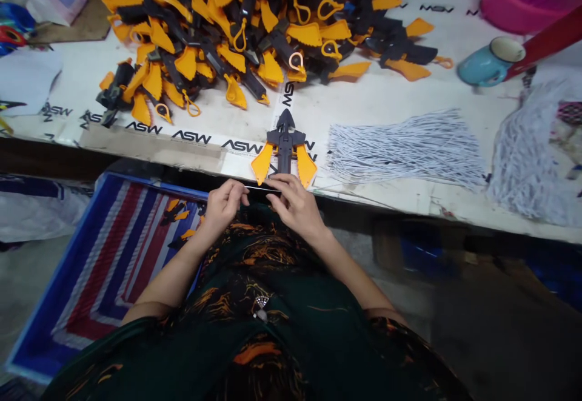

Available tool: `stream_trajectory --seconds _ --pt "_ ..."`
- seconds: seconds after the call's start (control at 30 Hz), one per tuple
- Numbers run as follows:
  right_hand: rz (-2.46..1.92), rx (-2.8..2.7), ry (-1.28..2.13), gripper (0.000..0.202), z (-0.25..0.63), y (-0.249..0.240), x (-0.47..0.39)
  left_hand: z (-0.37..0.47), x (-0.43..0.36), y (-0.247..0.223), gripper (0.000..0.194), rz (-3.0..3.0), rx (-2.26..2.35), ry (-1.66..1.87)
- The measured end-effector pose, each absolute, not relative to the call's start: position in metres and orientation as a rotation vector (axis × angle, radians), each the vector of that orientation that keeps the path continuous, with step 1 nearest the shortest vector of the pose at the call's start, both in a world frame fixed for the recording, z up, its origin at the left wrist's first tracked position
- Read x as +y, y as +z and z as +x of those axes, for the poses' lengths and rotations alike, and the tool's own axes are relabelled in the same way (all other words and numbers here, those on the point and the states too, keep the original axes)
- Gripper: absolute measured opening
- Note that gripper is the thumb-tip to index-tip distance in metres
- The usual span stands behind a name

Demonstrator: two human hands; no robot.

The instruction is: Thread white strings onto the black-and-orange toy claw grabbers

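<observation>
My left hand (227,202) is closed, with thumb and fingertips pinching a thin white cord (258,188) at the table's front edge. The cord runs taut across to my right hand (297,204), whose bent thumb and fingers close around its other end. Just beyond my hands a black toy-like piece with a pointed head and two orange wings (285,140) lies flat, its lower end beside my right fingertips. That lower end is partly hidden by my fingers. On the right lies a flat bundle of white cords (404,146).
A heap of black and orange pieces (236,31) covers the back of the table. To the right stand a blue mug (484,64), a pink basin (527,0) and a second cord bundle (522,158). A blue-rimmed, striped-lined bin (104,255) at lower left holds several pieces.
</observation>
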State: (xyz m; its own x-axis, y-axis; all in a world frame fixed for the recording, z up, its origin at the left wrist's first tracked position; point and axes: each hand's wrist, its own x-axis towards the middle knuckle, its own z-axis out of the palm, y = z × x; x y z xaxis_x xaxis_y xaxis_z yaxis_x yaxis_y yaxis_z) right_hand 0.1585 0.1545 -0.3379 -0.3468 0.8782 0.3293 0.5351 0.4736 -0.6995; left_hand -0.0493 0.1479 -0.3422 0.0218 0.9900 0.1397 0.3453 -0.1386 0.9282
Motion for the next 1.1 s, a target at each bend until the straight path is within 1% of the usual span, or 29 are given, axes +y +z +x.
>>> stream_trajectory --seconds 0.1,0.17,0.27,0.37,0.47,0.6,0.77,0.93,1.1 --pt "-1.000 -2.005 0.741 0.028 0.143 -0.338 0.158 -0.043 0.145 -0.343 0.042 1.556 1.364 1.103" --pt "-0.965 -1.969 0.777 0.024 0.137 -0.339 0.160 -0.039 0.144 -0.346 0.043 1.514 1.339 1.095" --pt "-1.032 -1.905 0.760 0.020 0.140 -0.335 0.164 -0.037 0.148 -0.351 0.043 1.408 1.305 1.095" --pt "-1.167 -1.950 0.660 0.018 0.150 -0.328 0.174 -0.038 0.156 -0.359 0.045 1.274 1.339 1.140" --pt "-1.244 -2.164 0.494 0.018 0.155 -0.322 0.187 -0.036 0.163 -0.370 0.045 1.186 1.385 1.168" --pt "-1.333 -2.414 0.344 0.020 0.149 -0.319 0.198 -0.030 0.168 -0.380 0.053 1.112 1.335 1.162" --pt "-1.373 -2.544 0.359 0.022 0.143 -0.311 0.198 -0.025 0.170 -0.384 0.058 1.055 1.271 1.188" --pt "-1.401 -2.547 0.400 0.024 0.144 -0.309 0.198 -0.025 0.171 -0.385 0.057 1.043 1.221 1.189" --pt "-1.460 -2.547 0.360 0.026 0.137 -0.314 0.199 -0.024 0.171 -0.387 0.054 1.054 1.188 1.169"
